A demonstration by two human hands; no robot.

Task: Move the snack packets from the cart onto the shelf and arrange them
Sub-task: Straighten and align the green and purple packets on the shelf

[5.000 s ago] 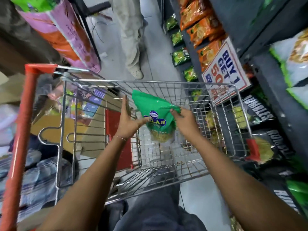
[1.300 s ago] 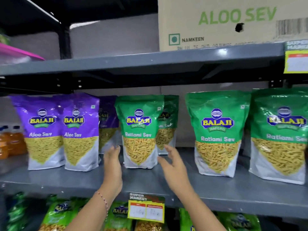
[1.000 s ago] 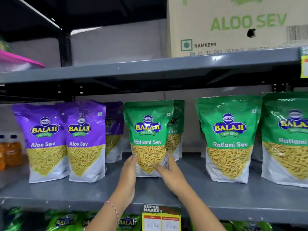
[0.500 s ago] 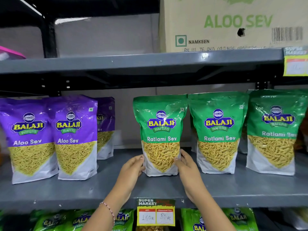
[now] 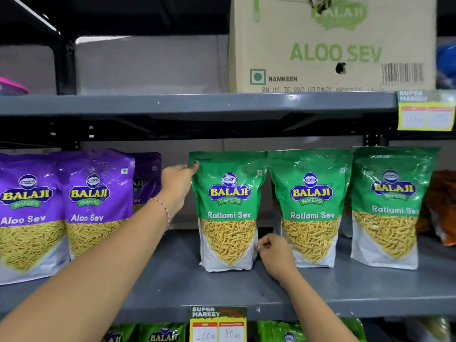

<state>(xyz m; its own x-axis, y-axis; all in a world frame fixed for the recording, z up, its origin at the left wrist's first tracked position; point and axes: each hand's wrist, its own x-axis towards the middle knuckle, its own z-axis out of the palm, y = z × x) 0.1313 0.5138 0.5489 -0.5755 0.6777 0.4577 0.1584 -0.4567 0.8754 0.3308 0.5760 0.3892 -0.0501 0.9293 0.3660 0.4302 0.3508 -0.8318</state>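
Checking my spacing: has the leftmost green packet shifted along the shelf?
Yes. The leftmost green packet moved right, closing the gap to the neighbouring green packet.

Left hand pinches the green Ratlami Sev packet's top corner; right hand its lower edge.

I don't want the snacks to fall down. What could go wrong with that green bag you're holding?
The green bag stands upright, pinched only at its top corner by the left hand and at its lower edge by the right hand, so it might tip forward when let go. It also sits close against the next green bag, so a nudge could knock that one too. Both stand near the shelf front, so a tipped bag might drop.
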